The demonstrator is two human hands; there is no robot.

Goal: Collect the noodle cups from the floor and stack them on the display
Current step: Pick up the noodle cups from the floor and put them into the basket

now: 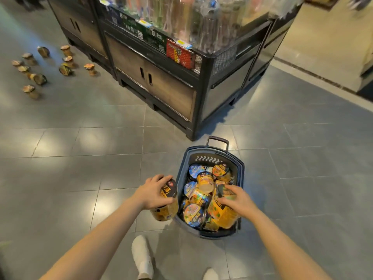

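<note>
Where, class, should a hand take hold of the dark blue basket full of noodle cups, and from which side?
Probably by the upright loop handle at the far end of the basket, reaching from above. It stands clear of the rim, so fingers can curl round its top bar. The noodle cups fill the inside, and both the left hand and right hand already hold cups.

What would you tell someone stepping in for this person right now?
Left hand: grips a yellow-and-black noodle cup just outside the basket.
Right hand: grips another yellow noodle cup inside the dark blue plastic basket, which is full of cups.
Done: nothing visibly stacked yet.
Left: brown-lidded cups on the grey tiled floor, far left, some tipped over; then stacking on the dark display stand.
</note>
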